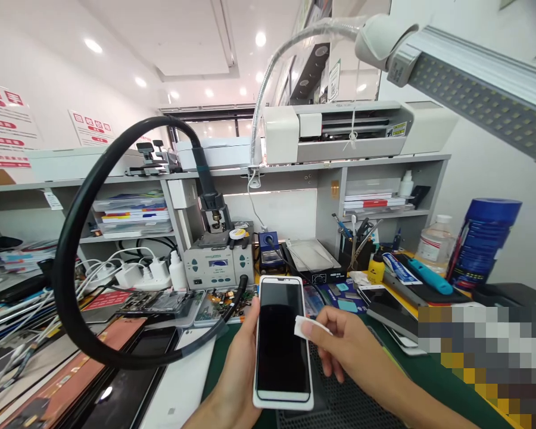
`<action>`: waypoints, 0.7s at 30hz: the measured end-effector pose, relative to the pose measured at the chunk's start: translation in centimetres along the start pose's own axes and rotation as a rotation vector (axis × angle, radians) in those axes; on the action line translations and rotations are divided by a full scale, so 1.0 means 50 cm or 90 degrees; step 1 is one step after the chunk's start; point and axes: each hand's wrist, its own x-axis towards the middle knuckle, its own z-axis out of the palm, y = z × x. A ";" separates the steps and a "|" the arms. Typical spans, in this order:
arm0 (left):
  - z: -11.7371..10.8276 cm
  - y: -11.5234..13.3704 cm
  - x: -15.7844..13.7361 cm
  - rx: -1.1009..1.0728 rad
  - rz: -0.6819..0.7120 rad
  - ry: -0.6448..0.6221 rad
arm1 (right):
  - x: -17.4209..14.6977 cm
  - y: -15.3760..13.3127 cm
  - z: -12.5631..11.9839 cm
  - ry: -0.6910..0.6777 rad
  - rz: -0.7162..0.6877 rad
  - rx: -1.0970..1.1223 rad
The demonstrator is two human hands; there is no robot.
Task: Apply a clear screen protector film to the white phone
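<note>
A white-framed smartphone with a dark screen stands tilted up before me. My left hand grips it along its left edge, thumb at the side. Between the thumb and fingers of my right hand is a small white wipe, folded over a fingertip. The wipe is at the phone's right edge; whether it touches the glass I cannot tell. Below the phone lies a dark perforated mat on the green work surface.
A thick black hose loops in from the left, from a grey hot-air station. Phone parts and tablets crowd the left side. To the right are a yellow bottle, a tool holder and a clear bottle. An LED lamp hangs overhead.
</note>
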 end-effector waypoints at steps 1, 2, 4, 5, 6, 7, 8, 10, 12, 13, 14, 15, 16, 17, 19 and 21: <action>0.002 -0.001 -0.001 0.007 -0.001 -0.002 | 0.000 -0.004 -0.002 0.017 -0.010 0.004; 0.003 -0.002 -0.001 0.014 -0.005 -0.007 | 0.000 -0.008 -0.004 0.028 -0.024 0.013; 0.004 -0.004 0.001 0.025 -0.029 -0.025 | -0.002 -0.019 -0.009 0.039 -0.057 0.036; 0.003 -0.006 0.002 0.030 -0.044 -0.039 | -0.003 -0.024 -0.012 0.041 -0.073 0.044; 0.002 -0.007 0.004 0.035 -0.064 -0.057 | -0.004 -0.030 -0.016 0.041 -0.085 0.051; 0.000 -0.009 0.006 0.038 -0.085 -0.076 | -0.006 -0.036 -0.019 0.039 -0.092 0.060; -0.003 -0.010 0.008 0.039 -0.105 -0.095 | -0.007 -0.040 -0.023 0.035 -0.095 0.074; -0.008 -0.011 0.011 0.041 -0.138 -0.136 | -0.008 -0.047 -0.030 0.016 -0.089 0.112; -0.011 -0.009 0.013 0.042 -0.159 -0.174 | -0.008 -0.050 -0.035 -0.003 -0.087 0.144; -0.012 -0.007 0.013 0.038 -0.163 -0.187 | -0.008 -0.050 -0.037 -0.008 -0.087 0.154; -0.012 -0.005 0.013 0.031 -0.164 -0.196 | -0.007 -0.050 -0.039 -0.011 -0.086 0.160; -0.012 -0.002 0.012 0.023 -0.161 -0.199 | -0.007 -0.049 -0.040 -0.011 -0.083 0.163; -0.011 0.000 0.011 0.016 -0.157 -0.200 | -0.007 -0.049 -0.042 -0.011 -0.077 0.166; -0.011 0.001 0.010 0.012 -0.154 -0.200 | -0.006 -0.048 -0.043 -0.010 -0.067 0.168; -0.011 0.003 0.008 0.015 -0.153 -0.204 | -0.006 -0.048 -0.045 -0.008 -0.047 0.169; -0.015 0.004 0.008 0.021 -0.159 -0.206 | -0.005 -0.048 -0.048 -0.003 -0.042 0.166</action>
